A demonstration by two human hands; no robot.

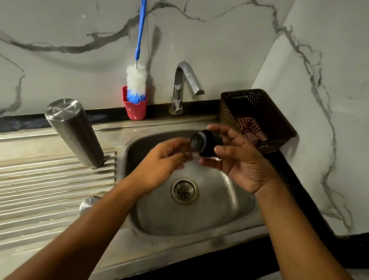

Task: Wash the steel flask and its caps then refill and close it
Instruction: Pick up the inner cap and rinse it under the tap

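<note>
The steel flask [74, 132] stands upside down on the ribbed drainboard [23, 190], left of the sink basin [216, 212]. My right hand [243, 162] holds a black inner cap [206, 142] over the basin, thumb and fingers around it. My left hand [162, 162] is just left of the cap, its fingertips touching the cap's rim. A rounded steel outer cap [89, 203] lies on the drainboard near the basin's left edge, partly hidden by my left forearm.
A steel tap [185, 82] stands behind the basin; no water runs from it. A blue-handled bottle brush [136, 77] sits in a red holder [136, 109] left of the tap. A dark perforated basket [257, 116] with a checked cloth stands at the right corner.
</note>
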